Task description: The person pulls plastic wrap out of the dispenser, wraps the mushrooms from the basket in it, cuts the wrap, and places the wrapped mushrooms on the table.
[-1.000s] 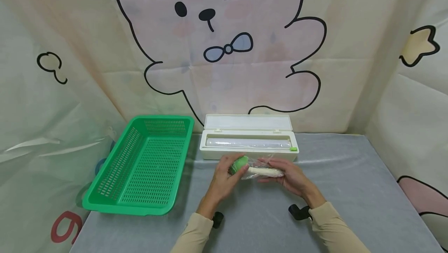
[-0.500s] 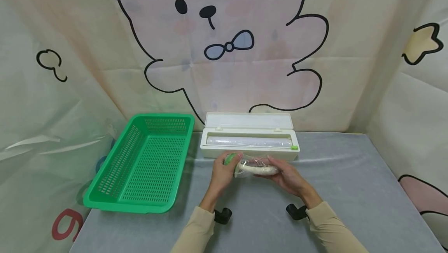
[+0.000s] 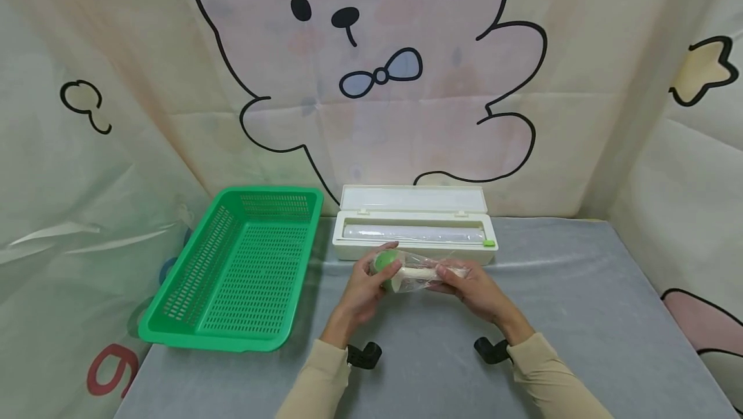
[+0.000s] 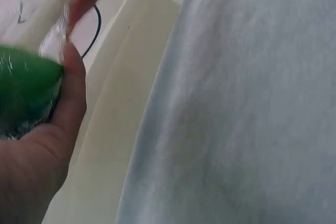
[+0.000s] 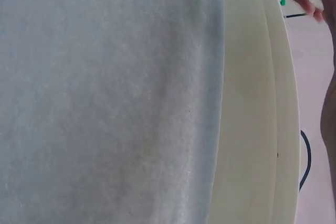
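Observation:
In the head view both hands hold up a white-handled object with a rounded green head, wrapped in clear plastic film. Its exact kind cannot be told. My left hand grips the green end, thumb toward the front. The handle's right end and the film there are pinched by my right hand. Just behind them stands a white cling film dispenser, its lid raised and a film roll inside. The left wrist view shows the green head under shiny film against the left hand.
A green plastic basket with slotted walls stands on the grey tablecloth, left of the dispenser. A green slider sits at the dispenser's right end. Printed cloth hangs behind and at the sides.
The left hand has turned the green end, so more of it faces the camera. My right thumb has come over the handle's right end. Basket and dispenser keep their places.

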`<action>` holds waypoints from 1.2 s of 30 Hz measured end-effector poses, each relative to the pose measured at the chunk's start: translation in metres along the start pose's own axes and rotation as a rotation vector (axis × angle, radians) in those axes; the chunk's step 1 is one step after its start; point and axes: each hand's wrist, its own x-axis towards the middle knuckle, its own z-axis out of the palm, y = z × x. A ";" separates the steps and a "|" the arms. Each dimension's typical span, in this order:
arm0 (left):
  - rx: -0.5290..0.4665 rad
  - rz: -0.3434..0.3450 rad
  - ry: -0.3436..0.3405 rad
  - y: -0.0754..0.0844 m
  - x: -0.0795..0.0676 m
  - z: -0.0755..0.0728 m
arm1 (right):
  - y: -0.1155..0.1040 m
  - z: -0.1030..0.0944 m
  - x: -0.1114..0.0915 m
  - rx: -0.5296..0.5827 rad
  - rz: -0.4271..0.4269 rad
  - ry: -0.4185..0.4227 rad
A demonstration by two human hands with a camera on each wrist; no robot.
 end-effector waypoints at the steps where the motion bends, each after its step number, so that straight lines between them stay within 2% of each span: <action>1: -0.004 0.001 -0.021 0.000 0.000 -0.001 | 0.000 0.000 0.000 0.012 0.003 0.006; 3: 0.012 -0.005 -0.026 -0.001 0.001 -0.002 | 0.000 0.000 0.000 0.013 0.011 0.016; 5: 0.051 -0.017 -0.002 -0.001 0.002 -0.001 | 0.000 0.001 0.001 -0.024 0.020 0.027; 12: 0.140 -0.094 0.140 -0.001 0.005 0.004 | -0.004 0.006 0.001 -0.277 0.012 0.081; 15: 0.163 -0.142 0.178 0.001 0.004 0.004 | -0.005 0.007 0.002 -0.372 0.003 0.096; 18: 0.134 -0.200 0.188 0.002 0.005 0.004 | -0.005 0.009 0.003 -0.390 -0.002 0.092; 20: 0.106 -0.216 0.173 0.004 0.005 0.003 | -0.005 0.010 0.003 -0.367 0.001 0.091; 22: 0.102 -0.183 0.154 0.004 0.004 0.003 | -0.006 0.010 0.004 -0.318 0.035 0.108; 25: 0.182 -0.049 0.155 0.003 0.004 0.004 | -0.006 0.011 0.005 -0.243 0.072 0.134; 27: 0.266 0.049 0.186 0.001 0.004 0.005 | -0.006 0.011 0.005 -0.202 0.085 0.140; 30: 0.361 0.132 0.259 -0.002 0.006 0.007 | -0.004 0.013 0.006 -0.198 0.061 0.140; 33: 0.413 0.136 0.320 -0.005 0.007 0.008 | 0.001 0.015 0.007 -0.292 -0.013 0.165; 36: 0.389 0.081 0.336 -0.007 0.007 0.007 | 0.004 0.019 0.007 -0.468 -0.119 0.205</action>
